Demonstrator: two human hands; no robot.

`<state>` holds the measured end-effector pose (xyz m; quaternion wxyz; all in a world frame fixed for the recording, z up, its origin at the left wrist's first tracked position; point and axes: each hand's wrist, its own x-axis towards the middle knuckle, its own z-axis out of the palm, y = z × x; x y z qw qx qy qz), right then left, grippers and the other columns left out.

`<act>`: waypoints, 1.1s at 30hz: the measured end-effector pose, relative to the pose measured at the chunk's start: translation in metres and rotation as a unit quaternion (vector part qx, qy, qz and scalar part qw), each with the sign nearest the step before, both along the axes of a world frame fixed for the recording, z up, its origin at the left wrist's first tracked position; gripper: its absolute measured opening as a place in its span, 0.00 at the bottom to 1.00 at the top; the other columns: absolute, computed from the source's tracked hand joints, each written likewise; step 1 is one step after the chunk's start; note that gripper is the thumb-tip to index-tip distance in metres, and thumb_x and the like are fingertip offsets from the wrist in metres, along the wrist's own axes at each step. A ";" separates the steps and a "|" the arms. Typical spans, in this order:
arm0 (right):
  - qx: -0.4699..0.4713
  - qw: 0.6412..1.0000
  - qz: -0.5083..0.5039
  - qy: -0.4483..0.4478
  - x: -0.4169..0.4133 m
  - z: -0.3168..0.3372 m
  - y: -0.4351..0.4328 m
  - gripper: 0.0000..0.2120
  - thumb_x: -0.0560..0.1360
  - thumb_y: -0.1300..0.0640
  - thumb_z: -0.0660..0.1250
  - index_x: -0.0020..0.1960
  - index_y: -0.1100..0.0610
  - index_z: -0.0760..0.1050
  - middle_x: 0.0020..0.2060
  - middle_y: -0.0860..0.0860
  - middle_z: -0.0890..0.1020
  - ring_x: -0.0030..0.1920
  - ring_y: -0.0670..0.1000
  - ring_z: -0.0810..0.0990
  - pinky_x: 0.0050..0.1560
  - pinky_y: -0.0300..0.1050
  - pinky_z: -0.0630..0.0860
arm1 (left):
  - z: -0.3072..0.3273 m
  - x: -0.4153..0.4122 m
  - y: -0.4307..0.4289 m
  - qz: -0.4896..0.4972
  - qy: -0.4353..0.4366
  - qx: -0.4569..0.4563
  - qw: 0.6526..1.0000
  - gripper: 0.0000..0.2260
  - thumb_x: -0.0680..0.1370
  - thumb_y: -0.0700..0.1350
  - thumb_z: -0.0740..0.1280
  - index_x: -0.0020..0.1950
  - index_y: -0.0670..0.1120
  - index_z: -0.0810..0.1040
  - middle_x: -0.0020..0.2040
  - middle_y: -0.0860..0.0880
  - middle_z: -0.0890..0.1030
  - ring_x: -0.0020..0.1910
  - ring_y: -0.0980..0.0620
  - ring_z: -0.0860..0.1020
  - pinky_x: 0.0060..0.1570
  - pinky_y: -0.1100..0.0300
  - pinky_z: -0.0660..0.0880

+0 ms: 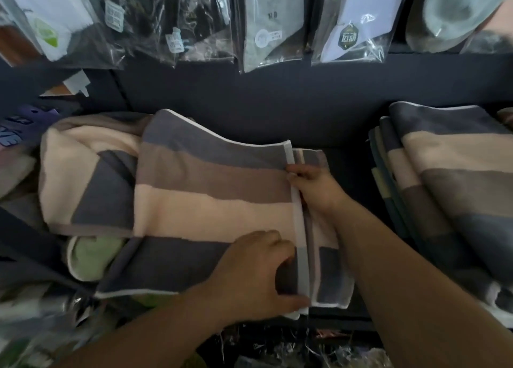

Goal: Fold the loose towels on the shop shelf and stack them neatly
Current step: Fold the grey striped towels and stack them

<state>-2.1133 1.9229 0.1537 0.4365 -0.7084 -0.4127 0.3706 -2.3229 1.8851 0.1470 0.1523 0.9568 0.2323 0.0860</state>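
Observation:
A striped towel (pixel 211 198) in grey, brown and peach bands lies folded over on the dark shelf (pixel 277 112), its white-edged end lined up on the right. My left hand (pixel 255 273) grips that white edge near the front corner, thumb under the fold. My right hand (pixel 316 190) pinches the same edge further back. Beneath it and to the left lies another loose striped towel (pixel 80 178), rumpled. A stack of folded striped towels (pixel 449 190) sits at the right.
A light green towel (pixel 91 259) pokes out under the loose ones at the left. Packaged socks in clear bags (pixel 266 26) hang above the shelf's back. Crinkled plastic packets (pixel 305 351) fill the level below the shelf's front edge.

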 end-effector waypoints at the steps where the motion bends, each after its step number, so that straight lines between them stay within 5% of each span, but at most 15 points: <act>1: -0.001 1.000 0.002 0.004 0.000 0.001 -0.001 0.17 0.83 0.58 0.64 0.72 0.56 0.74 0.59 0.51 0.80 0.49 0.43 0.80 0.42 0.30 0.75 | -0.007 -0.001 0.000 -0.016 0.011 0.038 0.999 0.27 0.65 0.74 0.68 0.51 0.55 0.71 0.47 0.56 0.71 0.45 0.55 0.70 0.43 0.55 0.72; 4: -0.008 1.000 0.004 -0.011 -0.002 0.002 -0.002 0.18 0.84 0.56 0.63 0.73 0.54 0.73 0.64 0.49 0.77 0.61 0.51 0.79 0.49 0.39 0.78 | -0.018 -0.010 0.004 -0.063 0.031 0.099 0.993 0.36 0.64 0.76 0.66 0.62 0.54 0.69 0.54 0.55 0.70 0.49 0.54 0.70 0.49 0.58 0.71; 8: 0.019 1.000 0.005 -0.023 -0.002 -0.002 -0.001 0.18 0.83 0.59 0.64 0.72 0.58 0.73 0.69 0.53 0.77 0.67 0.51 0.76 0.70 0.47 0.72 | -0.024 -0.021 0.003 -0.064 -0.051 0.091 0.993 0.25 0.68 0.60 0.72 0.61 0.52 0.73 0.53 0.53 0.72 0.50 0.52 0.71 0.50 0.54 0.73; 13: 0.027 0.996 0.027 -0.085 -0.001 -0.007 0.001 0.20 0.82 0.57 0.65 0.74 0.55 0.73 0.71 0.52 0.74 0.69 0.51 0.74 0.72 0.47 0.70 | -0.014 -0.026 0.007 -0.060 -0.157 -0.001 0.986 0.06 0.78 0.48 0.72 0.50 0.47 0.79 0.46 0.52 0.76 0.46 0.52 0.75 0.44 0.56 0.73; 16: 0.034 0.984 0.068 -0.160 -0.003 -0.002 0.002 0.21 0.82 0.57 0.64 0.75 0.56 0.70 0.73 0.52 0.71 0.73 0.52 0.70 0.71 0.38 0.63 | 0.001 -0.026 0.006 -0.019 -0.209 -0.018 0.977 0.06 0.79 0.44 0.70 0.44 0.44 0.78 0.40 0.51 0.76 0.40 0.52 0.75 0.39 0.55 0.72; 20: 0.132 0.973 0.057 -0.180 -0.002 0.027 0.004 0.25 0.78 0.62 0.66 0.75 0.58 0.71 0.72 0.52 0.72 0.72 0.49 0.70 0.72 0.37 0.64 | 0.039 -0.024 -0.006 0.004 -0.253 0.082 0.964 0.11 0.81 0.45 0.67 0.40 0.42 0.78 0.35 0.49 0.74 0.33 0.50 0.72 0.33 0.52 0.69; 23: 0.223 0.952 0.004 -0.207 0.013 0.051 -0.003 0.26 0.73 0.67 0.66 0.71 0.63 0.74 0.67 0.56 0.76 0.66 0.46 0.72 0.67 0.25 0.62 | 0.060 -0.011 -0.022 -0.032 -0.279 0.132 0.951 0.10 0.79 0.41 0.70 0.39 0.40 0.79 0.34 0.46 0.74 0.32 0.46 0.72 0.31 0.52 0.68; 25: 0.188 0.955 -0.032 -0.227 0.030 0.051 -0.010 0.23 0.76 0.67 0.67 0.71 0.62 0.75 0.66 0.57 0.78 0.65 0.47 0.74 0.64 0.25 0.63 | 0.056 0.006 -0.029 -0.053 -0.250 0.129 0.958 0.08 0.78 0.41 0.70 0.40 0.41 0.79 0.35 0.46 0.74 0.33 0.46 0.72 0.31 0.52 0.67; 29: -0.019 0.985 -0.032 -0.168 0.046 0.013 -0.028 0.20 0.78 0.63 0.66 0.70 0.60 0.76 0.64 0.56 0.80 0.65 0.56 0.78 0.58 0.40 0.72 | 0.009 0.034 -0.031 -0.098 -0.115 0.090 0.984 0.04 0.75 0.45 0.65 0.43 0.46 0.78 0.37 0.48 0.76 0.36 0.46 0.74 0.31 0.52 0.73; 33: -0.064 0.979 -0.020 -0.192 0.047 -0.004 -0.031 0.25 0.79 0.61 0.66 0.76 0.58 0.69 0.73 0.54 0.72 0.71 0.55 0.72 0.68 0.43 0.68 | -0.015 0.039 -0.031 -0.119 -0.039 0.086 0.988 0.06 0.71 0.47 0.66 0.44 0.48 0.80 0.39 0.49 0.76 0.38 0.47 0.76 0.34 0.55 0.74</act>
